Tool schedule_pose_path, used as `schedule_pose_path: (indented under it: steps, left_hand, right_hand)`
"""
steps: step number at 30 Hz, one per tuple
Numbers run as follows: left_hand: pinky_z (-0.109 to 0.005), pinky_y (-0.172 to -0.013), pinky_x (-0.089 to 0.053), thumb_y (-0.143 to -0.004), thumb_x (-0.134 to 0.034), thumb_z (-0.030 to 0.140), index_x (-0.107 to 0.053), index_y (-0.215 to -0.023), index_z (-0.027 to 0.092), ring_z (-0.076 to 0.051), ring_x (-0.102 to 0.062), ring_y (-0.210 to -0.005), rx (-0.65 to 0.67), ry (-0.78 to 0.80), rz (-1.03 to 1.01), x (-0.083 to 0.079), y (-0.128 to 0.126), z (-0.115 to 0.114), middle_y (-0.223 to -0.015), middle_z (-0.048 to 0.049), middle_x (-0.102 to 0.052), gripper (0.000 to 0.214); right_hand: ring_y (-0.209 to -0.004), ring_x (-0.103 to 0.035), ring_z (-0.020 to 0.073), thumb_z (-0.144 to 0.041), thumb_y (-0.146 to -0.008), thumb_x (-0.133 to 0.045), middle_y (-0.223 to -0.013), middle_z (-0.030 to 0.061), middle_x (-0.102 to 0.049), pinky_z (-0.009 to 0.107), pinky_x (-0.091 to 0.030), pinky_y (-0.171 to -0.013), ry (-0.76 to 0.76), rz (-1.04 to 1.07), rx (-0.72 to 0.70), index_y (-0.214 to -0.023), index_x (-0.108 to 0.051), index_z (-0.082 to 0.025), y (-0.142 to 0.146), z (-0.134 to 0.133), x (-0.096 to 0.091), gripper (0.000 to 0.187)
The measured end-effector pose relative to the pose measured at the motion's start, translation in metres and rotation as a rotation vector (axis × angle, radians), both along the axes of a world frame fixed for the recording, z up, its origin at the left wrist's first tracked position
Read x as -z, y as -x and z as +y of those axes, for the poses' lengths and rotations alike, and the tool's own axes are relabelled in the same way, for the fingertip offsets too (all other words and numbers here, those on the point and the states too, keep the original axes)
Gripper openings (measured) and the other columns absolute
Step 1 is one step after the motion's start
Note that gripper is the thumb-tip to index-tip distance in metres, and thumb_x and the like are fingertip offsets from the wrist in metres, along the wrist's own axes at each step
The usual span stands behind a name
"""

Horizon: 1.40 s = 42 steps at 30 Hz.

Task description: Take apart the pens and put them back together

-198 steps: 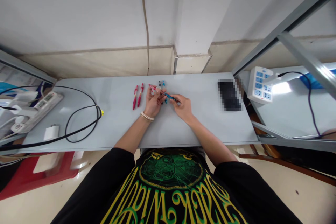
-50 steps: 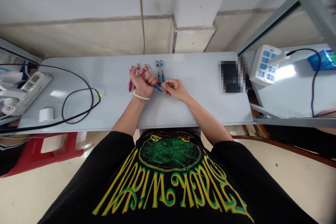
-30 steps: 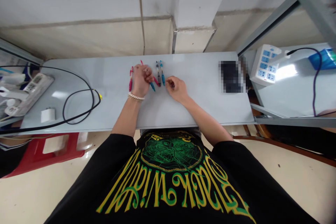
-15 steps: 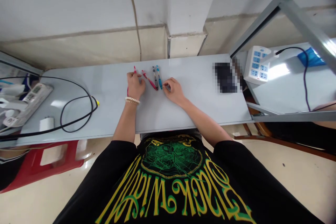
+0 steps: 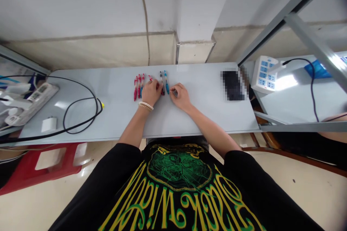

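My left hand (image 5: pixel 151 92) is closed low over a slanted red pen (image 5: pixel 150 77), whose upper end sticks out past the knuckles while the rest is hidden. Left of that hand, a pink-red pen (image 5: pixel 135 94) lies in a row with other red-topped pens (image 5: pixel 139 88), partly covered by the hand. Just right of its fingertips are a black-and-clear pen (image 5: pixel 161 76) and a blue pen (image 5: pixel 166 86), side by side. My right hand (image 5: pixel 180 96) rests on the table beside the blue pen, fingers curled and thumb near the index finger, holding nothing visible.
On the grey table (image 5: pixel 206 115), a black cable (image 5: pixel 81 99) loops at left near a white charger (image 5: pixel 49 124) and a power strip (image 5: pixel 40 97). A blurred dark object (image 5: pixel 233 85) lies at right. Beyond the metal frame stands another power strip (image 5: pixel 266 74).
My left hand has moved right from the leftmost red pens onto the slanted red pen, uncovering the row at left. My right hand stays by the blue pen. The view has shifted slightly.
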<state>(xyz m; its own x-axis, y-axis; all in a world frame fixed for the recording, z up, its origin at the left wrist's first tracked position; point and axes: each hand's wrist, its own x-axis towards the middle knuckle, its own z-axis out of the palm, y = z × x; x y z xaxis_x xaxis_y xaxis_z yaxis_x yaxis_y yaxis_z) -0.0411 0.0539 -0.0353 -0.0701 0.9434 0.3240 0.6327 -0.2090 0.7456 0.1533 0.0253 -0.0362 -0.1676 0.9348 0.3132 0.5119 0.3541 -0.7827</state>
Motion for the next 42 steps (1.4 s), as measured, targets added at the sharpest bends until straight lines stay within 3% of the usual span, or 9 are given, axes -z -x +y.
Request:
schedule_pose_path:
  steps: [7,12,16,19,23,29,33,37,42]
  left_hand:
    - [-0.047,-0.092,-0.053,-0.078,-0.083,0.024,-0.065,-0.07,0.024,-0.026,-0.06,-0.067,-0.013,-0.032,-0.197,-0.006,0.003,0.003,-0.061,-0.0005,-0.056,0.019]
    - [-0.036,-0.067,-0.054,-0.084,-0.087,0.041,-0.064,-0.088,0.023,-0.021,-0.065,-0.062,0.056,0.0,-0.58,-0.011,-0.014,-0.003,-0.071,-0.0029,-0.069,0.029]
    - [-0.036,-0.072,-0.062,-0.075,-0.099,0.051,-0.05,-0.111,0.027,-0.023,-0.076,-0.074,0.129,0.058,-0.906,-0.015,-0.029,-0.011,-0.082,-0.0011,-0.074,0.066]
    - [-0.038,-0.078,-0.067,-0.071,-0.103,0.055,-0.054,-0.124,0.026,-0.025,-0.081,-0.086,0.217,0.088,-1.003,-0.021,-0.032,-0.016,-0.094,-0.0045,-0.079,0.078]
    - [-0.035,-0.078,-0.068,-0.075,-0.099,0.064,-0.071,-0.111,0.022,-0.023,-0.081,-0.089,0.296,0.145,-0.999,-0.028,-0.031,-0.019,-0.098,-0.0083,-0.081,0.062]
    - [-0.032,-0.081,-0.069,-0.078,-0.097,0.064,-0.077,-0.093,0.02,-0.02,-0.081,-0.085,0.284,0.08,-0.979,-0.032,-0.035,-0.022,-0.091,-0.0072,-0.083,0.05]
    - [-0.035,-0.085,-0.069,-0.08,-0.097,0.061,-0.08,-0.093,0.018,-0.02,-0.081,-0.084,0.229,0.068,-0.955,-0.032,-0.039,-0.028,-0.093,-0.0093,-0.084,0.048]
    - [-0.034,-0.086,-0.07,-0.082,-0.096,0.059,-0.082,-0.092,0.017,-0.019,-0.081,-0.084,0.183,0.059,-0.966,-0.031,-0.042,-0.032,-0.094,-0.0092,-0.084,0.046]
    - [-0.028,-0.083,-0.069,-0.073,-0.101,0.059,-0.082,-0.086,0.018,-0.017,-0.081,-0.086,0.15,0.07,-1.097,-0.035,-0.047,-0.034,-0.094,-0.0077,-0.085,0.048]
  right_hand:
    - [-0.085,-0.063,0.0203,-0.027,-0.095,-0.06,-0.094,0.0076,-0.071,0.036,-0.054,-0.084,0.006,0.091,-0.042,-0.091,-0.066,-0.022,-0.005,-0.004,-0.004,0.009]
    - [-0.078,-0.062,0.0189,-0.056,-0.098,-0.064,-0.088,0.0058,-0.073,0.035,-0.053,-0.079,0.036,0.234,-0.102,-0.094,-0.07,-0.022,-0.007,-0.008,-0.008,0.035]
    - [-0.081,-0.067,0.0195,-0.083,-0.095,-0.063,-0.093,0.007,-0.077,0.034,-0.052,-0.074,0.119,0.328,-0.122,-0.113,-0.07,-0.022,-0.005,-0.009,-0.011,0.064]
    - [-0.071,-0.065,0.0171,-0.093,-0.09,-0.061,-0.086,0.0045,-0.076,0.032,-0.053,-0.068,0.198,0.446,-0.16,-0.118,-0.067,-0.023,-0.003,-0.009,-0.012,0.075]
    - [-0.061,-0.061,0.0138,-0.095,-0.082,-0.069,-0.081,0.0014,-0.072,0.029,-0.052,-0.058,0.297,0.556,-0.209,-0.117,-0.068,-0.023,-0.005,-0.007,-0.017,0.08]
    - [-0.057,-0.056,0.0128,-0.091,-0.083,-0.073,-0.072,0.001,-0.065,0.028,-0.049,-0.053,0.364,0.556,-0.241,-0.099,-0.076,-0.02,-0.008,-0.008,-0.026,0.073]
    - [-0.06,-0.054,0.0147,-0.085,-0.096,-0.063,-0.07,0.0021,-0.062,0.031,-0.049,-0.06,0.214,0.433,-0.156,-0.087,-0.076,-0.021,-0.008,-0.011,-0.025,0.066]
    - [-0.069,-0.059,0.0182,-0.07,-0.108,-0.055,-0.077,0.0046,-0.067,0.036,-0.054,-0.072,-0.057,0.296,-0.051,-0.103,-0.085,-0.024,-0.007,-0.014,-0.023,0.055]
    - [-0.08,-0.068,0.0189,-0.071,-0.098,-0.073,-0.097,0.0063,-0.077,0.035,-0.061,-0.077,-0.112,0.428,-0.002,-0.111,-0.087,-0.026,-0.006,-0.016,-0.027,0.048]
